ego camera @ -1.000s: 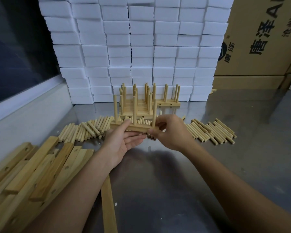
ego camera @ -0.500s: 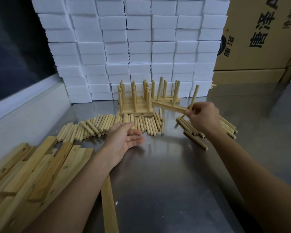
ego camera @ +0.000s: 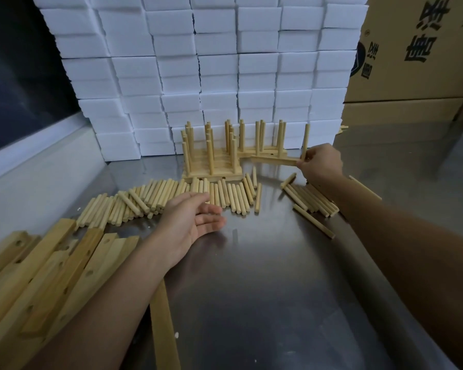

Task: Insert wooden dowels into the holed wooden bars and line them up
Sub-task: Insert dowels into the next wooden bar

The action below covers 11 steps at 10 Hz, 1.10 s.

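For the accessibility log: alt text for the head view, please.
The right hand holds a doweled bar beside the finished bars at the back of the metal table. The left hand lies open near loose dowels.

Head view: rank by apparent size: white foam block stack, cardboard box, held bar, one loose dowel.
1. white foam block stack
2. cardboard box, cropped, so true extent unsure
3. held bar
4. loose dowel; bar is farther away, so 3 and 4 are uncertain

A steel table (ego camera: 265, 289) fills the foreground. White foam blocks (ego camera: 211, 70) stack at 12 o'clock, cardboard boxes (ego camera: 412, 49) at 2, a dark window (ego camera: 16, 76) at 10.
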Each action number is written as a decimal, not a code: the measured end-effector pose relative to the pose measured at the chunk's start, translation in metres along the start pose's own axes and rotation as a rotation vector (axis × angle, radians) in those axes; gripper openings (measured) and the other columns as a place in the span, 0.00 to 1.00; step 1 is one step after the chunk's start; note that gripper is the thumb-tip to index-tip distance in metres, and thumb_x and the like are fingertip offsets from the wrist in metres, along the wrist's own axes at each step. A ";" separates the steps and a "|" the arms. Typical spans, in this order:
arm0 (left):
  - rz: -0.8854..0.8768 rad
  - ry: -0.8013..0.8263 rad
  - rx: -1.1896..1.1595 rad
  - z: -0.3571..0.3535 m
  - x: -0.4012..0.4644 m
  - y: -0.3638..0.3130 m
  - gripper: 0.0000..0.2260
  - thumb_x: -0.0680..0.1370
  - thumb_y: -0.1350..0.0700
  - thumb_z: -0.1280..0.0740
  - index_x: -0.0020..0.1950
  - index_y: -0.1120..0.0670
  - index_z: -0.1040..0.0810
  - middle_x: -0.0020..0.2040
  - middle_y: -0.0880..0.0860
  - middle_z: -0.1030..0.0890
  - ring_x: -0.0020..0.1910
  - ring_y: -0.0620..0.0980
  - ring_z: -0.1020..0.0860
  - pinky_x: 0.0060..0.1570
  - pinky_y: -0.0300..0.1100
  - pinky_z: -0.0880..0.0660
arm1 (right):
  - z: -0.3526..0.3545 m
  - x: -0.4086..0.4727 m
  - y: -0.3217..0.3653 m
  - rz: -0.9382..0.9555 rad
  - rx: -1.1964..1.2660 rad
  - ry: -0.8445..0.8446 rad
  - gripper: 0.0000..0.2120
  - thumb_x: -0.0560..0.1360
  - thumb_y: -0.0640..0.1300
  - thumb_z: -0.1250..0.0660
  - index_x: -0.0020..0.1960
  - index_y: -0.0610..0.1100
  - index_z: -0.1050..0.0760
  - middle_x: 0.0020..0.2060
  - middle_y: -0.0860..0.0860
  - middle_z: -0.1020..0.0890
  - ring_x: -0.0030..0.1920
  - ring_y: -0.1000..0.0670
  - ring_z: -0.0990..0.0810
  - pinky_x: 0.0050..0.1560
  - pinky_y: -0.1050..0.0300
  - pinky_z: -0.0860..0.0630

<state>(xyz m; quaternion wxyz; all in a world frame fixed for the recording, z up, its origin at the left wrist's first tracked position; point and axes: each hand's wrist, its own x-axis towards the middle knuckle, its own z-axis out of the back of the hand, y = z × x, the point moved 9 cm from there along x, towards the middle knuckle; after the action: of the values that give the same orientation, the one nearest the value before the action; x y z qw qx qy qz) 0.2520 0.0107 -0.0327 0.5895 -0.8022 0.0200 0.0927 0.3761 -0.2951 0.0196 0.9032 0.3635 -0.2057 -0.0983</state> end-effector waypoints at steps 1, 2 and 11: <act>0.019 0.008 -0.007 0.000 0.002 0.001 0.04 0.81 0.62 0.36 0.54 0.62 0.26 0.36 0.62 0.17 0.33 0.57 0.16 0.31 0.44 0.20 | -0.007 0.013 0.002 0.014 -0.037 0.010 0.06 0.75 0.39 0.28 0.39 0.39 0.20 0.34 0.47 0.19 0.38 0.47 0.20 0.39 0.57 0.26; 0.037 0.013 -0.012 0.000 0.005 0.002 0.04 0.82 0.60 0.36 0.52 0.61 0.25 0.35 0.61 0.17 0.33 0.56 0.16 0.30 0.43 0.21 | -0.017 0.024 0.006 0.046 -0.074 0.034 0.04 0.75 0.37 0.29 0.44 0.35 0.18 0.41 0.42 0.16 0.41 0.45 0.19 0.42 0.55 0.22; 0.041 0.025 0.015 -0.002 0.003 0.000 0.05 0.82 0.60 0.36 0.54 0.62 0.25 0.36 0.60 0.16 0.34 0.56 0.16 0.31 0.42 0.21 | -0.063 0.024 0.041 0.074 -0.260 0.156 0.06 0.75 0.38 0.33 0.51 0.41 0.20 0.44 0.45 0.17 0.45 0.44 0.17 0.53 0.45 0.18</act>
<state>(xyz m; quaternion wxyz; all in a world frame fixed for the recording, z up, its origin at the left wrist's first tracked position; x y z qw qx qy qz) 0.2550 0.0093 -0.0329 0.5934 -0.7981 0.0444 0.0945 0.4266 -0.2344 0.0142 0.9589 0.2423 -0.1339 -0.0623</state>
